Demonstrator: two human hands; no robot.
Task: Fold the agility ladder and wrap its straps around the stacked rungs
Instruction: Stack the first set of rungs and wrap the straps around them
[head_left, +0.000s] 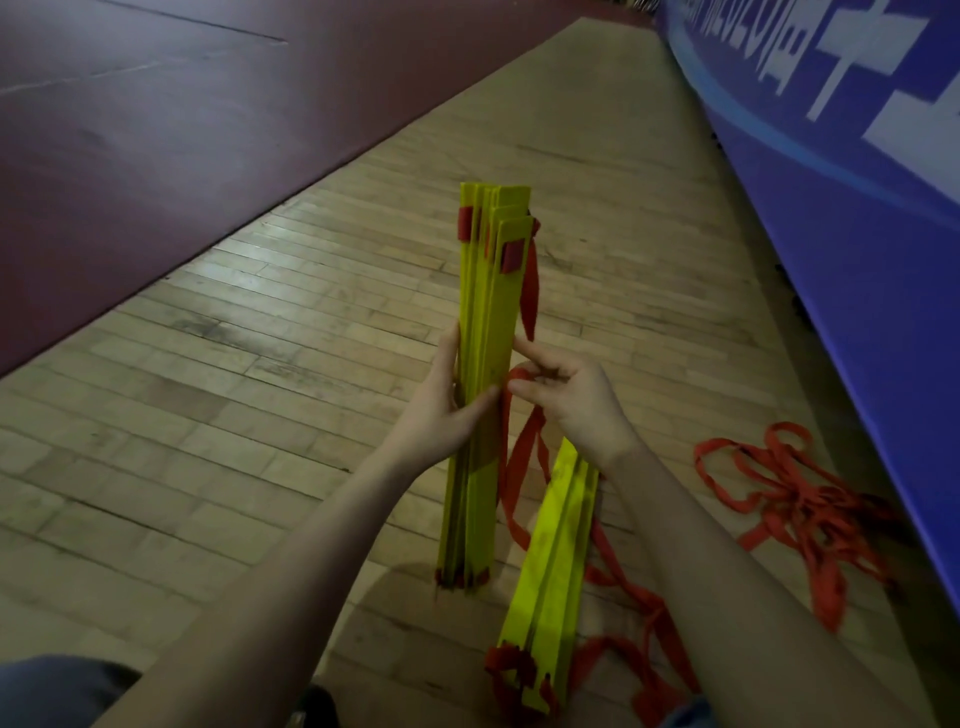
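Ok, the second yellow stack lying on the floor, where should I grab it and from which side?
Take the floor stack mid-length from above, grip across its narrow width. It lies flat and long, with red straps bunched at the near end, so the middle is bare and should balance.

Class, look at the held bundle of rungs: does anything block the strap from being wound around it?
Nothing visible does. The right hand pinches the strap right beside the rungs; the left hand grips them just below.

Blue banner along the wall: large white characters, cropped and seen at an angle, not legible.
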